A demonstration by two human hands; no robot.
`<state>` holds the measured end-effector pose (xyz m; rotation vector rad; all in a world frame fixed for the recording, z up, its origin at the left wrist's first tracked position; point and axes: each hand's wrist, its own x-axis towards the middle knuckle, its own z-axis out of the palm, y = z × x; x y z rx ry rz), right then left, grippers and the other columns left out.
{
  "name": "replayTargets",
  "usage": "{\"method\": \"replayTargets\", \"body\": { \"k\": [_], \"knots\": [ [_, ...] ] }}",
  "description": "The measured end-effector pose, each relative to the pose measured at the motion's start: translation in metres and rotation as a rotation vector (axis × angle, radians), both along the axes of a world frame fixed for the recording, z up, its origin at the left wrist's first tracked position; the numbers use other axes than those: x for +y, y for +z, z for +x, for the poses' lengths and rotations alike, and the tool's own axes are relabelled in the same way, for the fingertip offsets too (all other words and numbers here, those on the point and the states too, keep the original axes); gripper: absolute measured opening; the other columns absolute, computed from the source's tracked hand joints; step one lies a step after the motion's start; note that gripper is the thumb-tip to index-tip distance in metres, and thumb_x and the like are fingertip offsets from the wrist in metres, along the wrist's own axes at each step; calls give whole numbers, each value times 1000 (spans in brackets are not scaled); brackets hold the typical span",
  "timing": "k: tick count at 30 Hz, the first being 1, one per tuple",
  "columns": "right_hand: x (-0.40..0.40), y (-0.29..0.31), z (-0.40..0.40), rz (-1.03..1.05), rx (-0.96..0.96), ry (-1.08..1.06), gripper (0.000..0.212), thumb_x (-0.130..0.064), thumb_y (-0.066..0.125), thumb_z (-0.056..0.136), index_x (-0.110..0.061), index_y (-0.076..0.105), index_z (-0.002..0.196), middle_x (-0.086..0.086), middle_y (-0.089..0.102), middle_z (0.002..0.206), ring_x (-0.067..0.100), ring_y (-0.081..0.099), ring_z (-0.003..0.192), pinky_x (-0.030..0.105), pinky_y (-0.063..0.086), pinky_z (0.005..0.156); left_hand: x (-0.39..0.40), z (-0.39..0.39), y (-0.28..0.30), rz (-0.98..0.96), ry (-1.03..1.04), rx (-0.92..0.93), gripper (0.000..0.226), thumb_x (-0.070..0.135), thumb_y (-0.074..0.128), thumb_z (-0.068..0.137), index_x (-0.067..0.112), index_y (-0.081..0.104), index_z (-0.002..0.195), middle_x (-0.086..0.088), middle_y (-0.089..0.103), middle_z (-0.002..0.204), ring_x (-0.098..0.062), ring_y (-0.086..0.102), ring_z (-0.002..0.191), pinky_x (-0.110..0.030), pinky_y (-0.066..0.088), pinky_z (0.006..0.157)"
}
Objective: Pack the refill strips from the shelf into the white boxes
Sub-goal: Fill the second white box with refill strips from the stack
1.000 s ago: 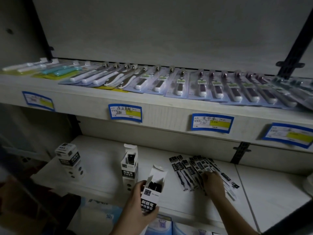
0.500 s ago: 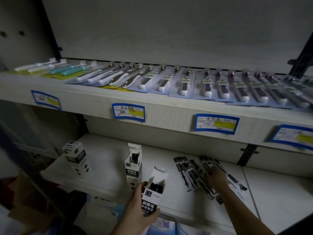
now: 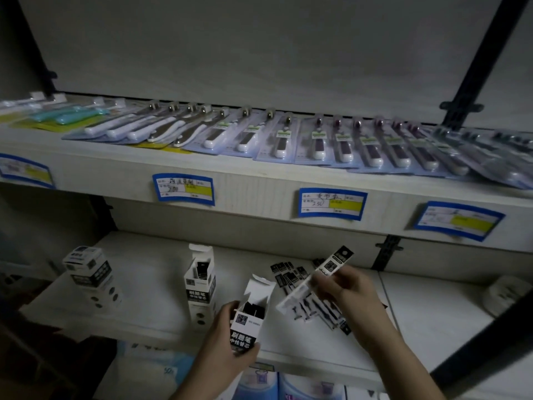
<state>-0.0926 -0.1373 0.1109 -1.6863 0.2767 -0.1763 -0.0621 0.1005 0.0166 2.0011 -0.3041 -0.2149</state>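
My left hand (image 3: 227,345) grips an open white box (image 3: 251,316) with black labels, its flap up and dark strips showing inside. My right hand (image 3: 346,293) holds one refill strip (image 3: 314,280) lifted off the shelf, tilted, its lower end close to the box's mouth. A pile of black-and-white refill strips (image 3: 311,307) lies on the lower shelf (image 3: 150,284) under and behind that hand. Another open white box (image 3: 200,284) stands upright to the left. A closed white box (image 3: 92,275) stands further left.
The upper shelf (image 3: 259,180) carries a row of blister-packed items (image 3: 282,140) and blue price tags (image 3: 331,203) on its front edge. A black bracket (image 3: 386,252) sits at the back right. Blue packages (image 3: 288,385) lie below the lower shelf.
My right hand has lifted one strip out of the pile and brought it left toward the box. The left hand keeps holding the box.
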Motion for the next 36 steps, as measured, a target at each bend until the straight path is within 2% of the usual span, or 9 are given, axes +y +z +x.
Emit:
{"method": "replayTargets", "body": {
  "k": [7, 10, 13, 18, 21, 23, 25, 28, 36],
  "knots": [
    [26, 38, -28, -37, -210, -19, 16, -16, 58, 93, -7, 68, 85, 13, 70, 73, 25, 66, 68, 27, 53, 65, -6, 3, 2, 24, -4, -32, 72, 19, 80, 72, 32, 35, 127, 12, 59, 109, -2, 63, 93, -16, 54, 77],
    [29, 43, -30, -33, -278, -71, 19, -20, 59, 93, -10, 67, 78, 14, 68, 69, 33, 65, 70, 38, 54, 69, -7, 3, 5, 31, -12, -35, 73, 21, 79, 73, 35, 32, 128, 13, 58, 111, -4, 62, 95, -14, 52, 76],
    [36, 40, -29, -71, -261, -64, 23, -22, 58, 93, -12, 68, 75, 10, 70, 69, 28, 68, 70, 42, 55, 72, -7, 2, 5, 36, -16, -56, 77, 23, 79, 72, 31, 32, 132, 11, 56, 115, -4, 61, 98, -20, 53, 83],
    [50, 31, -29, -262, -204, -34, 27, -27, 60, 92, -12, 69, 71, -2, 73, 68, 6, 68, 62, 19, 51, 61, -7, 2, 8, 26, -30, -71, 81, 28, 80, 69, 35, 31, 133, 11, 52, 122, -3, 59, 103, -23, 54, 87],
    [60, 22, -30, -408, -164, 34, 24, -35, 61, 91, -25, 71, 71, -8, 71, 70, 4, 66, 64, 23, 53, 63, -7, 3, 7, 32, -34, -96, 83, 31, 81, 67, 33, 32, 134, 9, 49, 124, -6, 58, 105, -26, 54, 88],
    [65, 11, -32, -525, -221, 89, 15, -30, 61, 93, -35, 69, 81, -11, 69, 76, 4, 64, 71, 17, 51, 63, -7, 3, 7, 19, -45, -110, 84, 37, 79, 63, 39, 32, 132, 10, 48, 124, -9, 58, 107, -31, 55, 88],
    [68, -2, -31, -644, -291, 61, 8, -30, 61, 90, -33, 65, 97, -11, 65, 82, -3, 60, 78, 7, 44, 66, -7, 2, 7, 21, -60, -115, 80, 36, 79, 63, 46, 30, 127, 13, 46, 123, -10, 58, 107, -33, 55, 88],
    [69, -20, -29, -661, -347, -72, 20, -32, 63, 85, -30, 58, 105, -9, 55, 92, -13, 54, 87, 0, 39, 72, -7, 2, 6, 14, -64, -122, 79, 33, 79, 65, 48, 29, 124, 16, 45, 122, -8, 58, 107, -33, 54, 90],
    [70, -40, -29, -904, -444, 36, 14, -33, 52, 94, -29, 65, 99, -17, 58, 108, 10, 47, 97, 27, 45, 82, -18, -1, 1, -18, -61, -141, 75, 11, 83, 63, 41, 40, 118, 7, 58, 116, 4, 61, 97, -7, 49, 71]
  ]
}}
